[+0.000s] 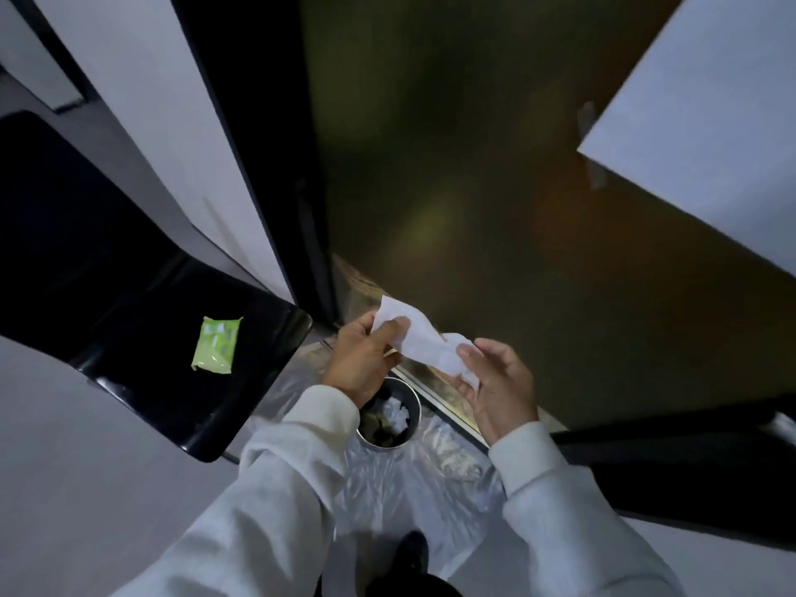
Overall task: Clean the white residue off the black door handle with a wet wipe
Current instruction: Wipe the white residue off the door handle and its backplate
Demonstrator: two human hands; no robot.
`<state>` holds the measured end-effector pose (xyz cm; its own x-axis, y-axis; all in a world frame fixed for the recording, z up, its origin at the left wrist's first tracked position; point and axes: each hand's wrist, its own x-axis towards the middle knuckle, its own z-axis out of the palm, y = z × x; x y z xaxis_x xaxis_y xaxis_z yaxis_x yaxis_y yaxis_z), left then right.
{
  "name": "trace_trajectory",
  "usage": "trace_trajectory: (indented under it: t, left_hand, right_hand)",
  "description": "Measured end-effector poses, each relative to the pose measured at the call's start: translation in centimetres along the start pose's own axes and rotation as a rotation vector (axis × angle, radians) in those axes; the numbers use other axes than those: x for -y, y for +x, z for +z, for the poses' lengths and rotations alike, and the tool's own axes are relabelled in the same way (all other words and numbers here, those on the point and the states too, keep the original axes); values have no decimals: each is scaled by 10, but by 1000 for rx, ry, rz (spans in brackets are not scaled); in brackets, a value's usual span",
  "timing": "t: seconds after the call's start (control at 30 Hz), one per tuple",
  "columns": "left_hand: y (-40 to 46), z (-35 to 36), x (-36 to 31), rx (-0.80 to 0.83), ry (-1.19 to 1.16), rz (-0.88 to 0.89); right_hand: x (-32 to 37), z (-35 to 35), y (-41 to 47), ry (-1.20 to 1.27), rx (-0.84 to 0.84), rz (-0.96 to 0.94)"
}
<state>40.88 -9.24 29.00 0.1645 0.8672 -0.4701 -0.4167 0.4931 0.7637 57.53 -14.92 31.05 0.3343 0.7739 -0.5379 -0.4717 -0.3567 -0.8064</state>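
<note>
From my remote feed, both hands, left hand (359,359) and right hand (495,381), pinch the wet wipe (424,338) stretched above the bin (390,417); loosened fingers could drop it in, door handle unseen.

White wipe (420,338); green packet (215,344)

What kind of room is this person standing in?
Probably an indoor doorway or hallway, perhaps an office. A tall dark door edge stands ahead, a black glossy chair seat holds a green wipe packet, and a small round metal bin sits on the floor.
</note>
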Motion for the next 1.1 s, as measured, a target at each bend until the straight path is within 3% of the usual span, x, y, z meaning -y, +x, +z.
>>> trace_trajectory:
  t: [0.1, 0.3, 0.6, 0.8, 0.87, 0.93, 1.03, 1.1]
  left_hand:
    - [-14, 35, 3, -3, 110, 43]
    - [-41, 83, -3, -53, 227, 148]
    - [-35, 91, -17, 21, 423, 140]
    - [-1, 108, -4, 104, 949, 249]
    - [-12, 134, -3, 241, 1174, 352]
    - [-30, 164, 1, 539, 1121, 374]
    - [-60, 198, 18, 878, 874, 127]
    - [-66, 208, 33, 872, 794, 31]
  right_hand:
    - [17, -26, -13, -59, -54, -68]
    - [49, -61, -30, 53, -180, -135]
    - [62, -74, -58, 171, -240, -191]
    - [55, -85, -85, -24, -368, -311]
    - [59, -93, -93, -140, -387, -350]
    - [64, -102, -103, -246, -376, -370]
    - [72, -116, -112, -321, -372, -391]
    - [77, -124, -114, -200, -433, -335]
